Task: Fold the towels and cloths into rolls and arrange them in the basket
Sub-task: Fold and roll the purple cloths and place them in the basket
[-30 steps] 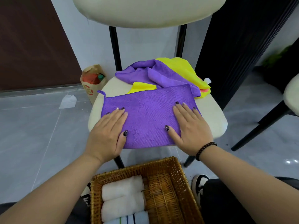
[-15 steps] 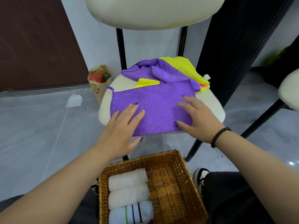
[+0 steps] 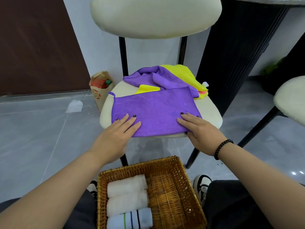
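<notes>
Three rolled towels, two white [image 3: 127, 194] and one pale blue with stripes [image 3: 130, 219], already lie side by side in the left half of the brown woven wicker basket [image 3: 186, 192] nearest me; its right half holds nothing yet.

Just beyond, I have both hands on the flat purple microfibre cloth [image 3: 153, 109], which is spread across the cream padded chair seat [image 3: 212, 116] with its near edge at the seat's front lip. My left hand [image 3: 117, 133] lies flat with straight fingers pressing the near-left part of the cloth. My right hand [image 3: 198, 131] rests fingers-flat on the near-right corner, thumb tucked under the hem as if pinching it.

I judge the smoothing is done and the rolling is about to begin. The next move calls for lifting that near hem evenly at both corners and turning it over tightly away from me, keeping the edges square so the roll does not cone.

Against half a second ago, both hands have drawn back from mid-cloth to the near edge, and the left hand, then lifted with spread fingers, is now down flat.

Farther back on the seat lies a loose heap of unfolded cloths [image 3: 165, 76], purple and yellow, with a trace of orange-pink beneath, touching the flat cloth's far edge. A brown paper bag [image 3: 99, 90] stands on the grey floor left of the chair.
</notes>
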Tool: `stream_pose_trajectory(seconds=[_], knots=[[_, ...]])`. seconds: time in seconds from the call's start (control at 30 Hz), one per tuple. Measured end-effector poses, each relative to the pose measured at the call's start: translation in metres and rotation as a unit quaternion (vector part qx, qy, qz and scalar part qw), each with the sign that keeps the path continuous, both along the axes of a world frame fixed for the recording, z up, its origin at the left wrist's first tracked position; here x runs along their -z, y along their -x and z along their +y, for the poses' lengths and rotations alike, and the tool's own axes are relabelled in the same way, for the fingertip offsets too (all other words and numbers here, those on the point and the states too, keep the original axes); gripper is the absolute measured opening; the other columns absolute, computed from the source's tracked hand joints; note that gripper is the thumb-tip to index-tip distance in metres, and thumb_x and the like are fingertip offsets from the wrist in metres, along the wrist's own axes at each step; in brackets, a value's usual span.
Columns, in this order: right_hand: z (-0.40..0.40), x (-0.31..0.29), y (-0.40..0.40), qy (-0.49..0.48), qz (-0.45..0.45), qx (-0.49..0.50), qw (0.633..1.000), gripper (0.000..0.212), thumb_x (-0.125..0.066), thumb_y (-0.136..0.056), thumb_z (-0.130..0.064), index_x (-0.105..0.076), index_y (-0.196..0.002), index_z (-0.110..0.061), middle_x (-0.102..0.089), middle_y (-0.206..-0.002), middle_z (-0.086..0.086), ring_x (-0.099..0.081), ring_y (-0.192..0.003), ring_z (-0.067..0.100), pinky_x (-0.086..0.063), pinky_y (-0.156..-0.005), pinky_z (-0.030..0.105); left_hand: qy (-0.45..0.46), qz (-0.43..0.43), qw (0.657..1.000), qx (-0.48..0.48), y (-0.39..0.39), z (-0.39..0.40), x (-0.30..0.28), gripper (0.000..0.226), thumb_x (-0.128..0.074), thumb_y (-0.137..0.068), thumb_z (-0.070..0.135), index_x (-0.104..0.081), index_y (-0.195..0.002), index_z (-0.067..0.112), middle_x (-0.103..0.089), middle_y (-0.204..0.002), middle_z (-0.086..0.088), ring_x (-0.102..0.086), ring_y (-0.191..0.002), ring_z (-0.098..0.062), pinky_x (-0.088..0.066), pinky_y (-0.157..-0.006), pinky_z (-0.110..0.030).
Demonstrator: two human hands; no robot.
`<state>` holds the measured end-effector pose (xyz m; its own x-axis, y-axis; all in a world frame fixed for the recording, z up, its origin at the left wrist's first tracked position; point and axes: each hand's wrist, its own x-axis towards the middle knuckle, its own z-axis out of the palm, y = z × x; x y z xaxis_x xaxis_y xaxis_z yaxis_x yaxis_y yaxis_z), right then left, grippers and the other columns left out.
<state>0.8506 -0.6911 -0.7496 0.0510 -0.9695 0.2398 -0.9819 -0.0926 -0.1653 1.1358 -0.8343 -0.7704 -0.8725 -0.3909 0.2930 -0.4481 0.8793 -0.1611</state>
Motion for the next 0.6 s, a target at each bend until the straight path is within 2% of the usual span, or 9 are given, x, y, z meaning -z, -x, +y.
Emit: stream_pose_trajectory(seconds=[0.1, 0.13, 0.2, 0.33, 0.47, 0.53, 0.6], knots=[[-0.002, 0.005, 0.003, 0.028, 0.041, -0.012, 0.999, 0.052, -0.068, -0.081, -0.001, -0.056, -0.131, -0.009, -0.056, -0.134, 0.015, -0.053, -0.124, 0.035, -0.046, -0.097, 0.055, 0.005, 0.02, 1.0, 0.016, -0.003, 0.0, 0.001, 0.054, -0.046, -0.079, 0.005, -0.055, -0.133, 0.005, -0.057, -0.134, -0.018, -0.054, -0.124, -0.039, -0.049, -0.095, -0.052], [-0.002, 0.005, 0.004, 0.03, 0.05, -0.012, 0.998, 0.051, -0.069, -0.08, -0.002, -0.057, -0.13, -0.008, -0.057, -0.132, 0.014, -0.054, -0.122, 0.035, -0.047, -0.096, 0.055, 0.002, 0.026, 0.999, 0.02, -0.004, -0.001, 0.001, 0.052, -0.038, -0.083, 0.01, -0.057, -0.131, 0.005, -0.057, -0.134, -0.017, -0.054, -0.124, -0.038, -0.048, -0.096, -0.05], [-0.002, 0.007, 0.007, 0.041, 0.059, -0.014, 0.997, 0.05, -0.07, -0.08, -0.003, -0.059, -0.128, -0.006, -0.059, -0.13, 0.014, -0.056, -0.12, 0.033, -0.049, -0.094, 0.052, -0.004, 0.044, 0.999, 0.03, -0.009, -0.004, 0.0, 0.053, -0.034, -0.084, 0.013, -0.06, -0.129, 0.005, -0.058, -0.133, -0.015, -0.055, -0.124, -0.034, -0.045, -0.099, -0.046], [0.001, 0.008, 0.013, 0.063, 0.055, -0.01, 0.996, 0.049, -0.074, -0.074, 0.003, -0.064, -0.121, -0.004, -0.064, -0.123, 0.013, -0.061, -0.114, 0.032, -0.051, -0.091, 0.05, -0.013, 0.058, 0.998, 0.029, -0.017, -0.005, -0.002, 0.052, -0.037, -0.083, 0.017, -0.061, -0.128, 0.007, -0.058, -0.135, -0.011, -0.056, -0.124, -0.026, -0.043, -0.101, -0.039], [0.005, -0.003, 0.018, 0.06, 0.051, -0.003, 0.997, 0.05, -0.077, -0.066, 0.012, -0.068, -0.112, -0.006, -0.069, -0.114, 0.012, -0.065, -0.107, 0.03, -0.054, -0.086, 0.049, -0.086, 0.125, 0.988, -0.004, -0.02, -0.003, 0.0, 0.043, -0.048, -0.086, 0.015, -0.063, -0.127, 0.01, -0.057, -0.136, -0.005, -0.052, -0.126, -0.016, -0.026, -0.111, -0.015], [0.008, -0.013, 0.015, 0.036, 0.036, 0.002, 0.999, 0.045, -0.069, -0.078, 0.007, -0.066, -0.119, -0.01, -0.064, -0.123, 0.009, -0.06, -0.117, 0.026, -0.051, -0.095, 0.043, -0.131, 0.153, 0.98, -0.012, -0.022, -0.002, 0.0, 0.041, -0.06, -0.085, 0.005, -0.063, -0.126, 0.01, -0.057, -0.136, -0.003, -0.047, -0.127, -0.009, -0.02, -0.111, -0.007], [0.013, -0.023, 0.012, -0.017, 0.007, 0.032, 0.999, 0.04, -0.05, -0.096, -0.006, -0.055, -0.133, -0.018, -0.05, -0.141, 0.0, -0.046, -0.132, 0.017, -0.038, -0.108, 0.032, -0.176, 0.174, 0.969, -0.015, -0.024, -0.001, -0.002, 0.041, -0.066, -0.084, -0.003, -0.064, -0.123, 0.01, -0.058, -0.133, 0.0, -0.045, -0.126, -0.005, -0.023, -0.108, -0.005]])
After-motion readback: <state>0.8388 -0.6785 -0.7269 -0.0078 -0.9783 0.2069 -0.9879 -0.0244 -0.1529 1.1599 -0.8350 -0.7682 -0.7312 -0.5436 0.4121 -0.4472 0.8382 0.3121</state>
